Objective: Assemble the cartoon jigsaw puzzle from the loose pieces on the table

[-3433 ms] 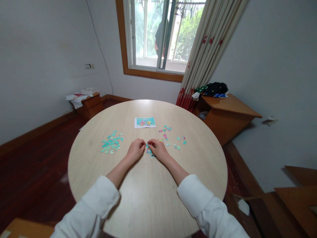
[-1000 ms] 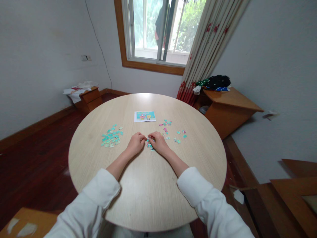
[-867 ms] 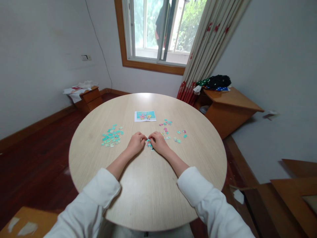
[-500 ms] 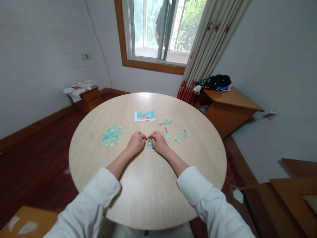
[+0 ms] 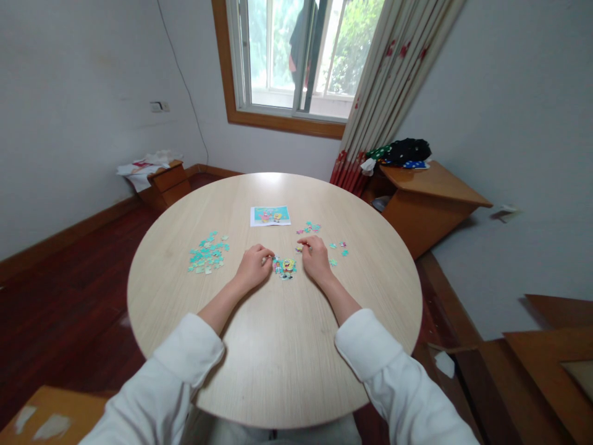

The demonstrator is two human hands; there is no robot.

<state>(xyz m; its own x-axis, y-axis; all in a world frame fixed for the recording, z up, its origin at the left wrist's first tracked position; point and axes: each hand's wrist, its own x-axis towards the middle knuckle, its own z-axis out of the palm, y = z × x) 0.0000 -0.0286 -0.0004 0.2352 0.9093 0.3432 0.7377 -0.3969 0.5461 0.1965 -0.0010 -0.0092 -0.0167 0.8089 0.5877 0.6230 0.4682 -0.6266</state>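
Observation:
A small joined section of jigsaw puzzle (image 5: 288, 267), showing a yellow cartoon figure, lies on the round table (image 5: 273, 346). My left hand (image 5: 254, 266) rests at its left edge, fingers curled and closed near the border pieces; whatever is between the fingertips is too small to make out. To the right of the section, my right hand (image 5: 317, 259) hovers with fingers stretched over loose pieces (image 5: 299, 250), apart from the joined part. Its thumb is mostly hidden, and I see nothing held in it.
Loose turquoise puzzle pieces (image 5: 207, 254) are heaped at the left. More loose pieces (image 5: 309, 228) lie beyond my right hand, and a few (image 5: 343, 252) farther right. A printed reference picture (image 5: 270, 216) lies behind the hands. A wooden cabinet (image 5: 426, 191) stands past the table.
My right hand has moved right, off the joined puzzle section and over the loose pieces, uncovering the yellow figure. My left hand has stayed nearly in place.

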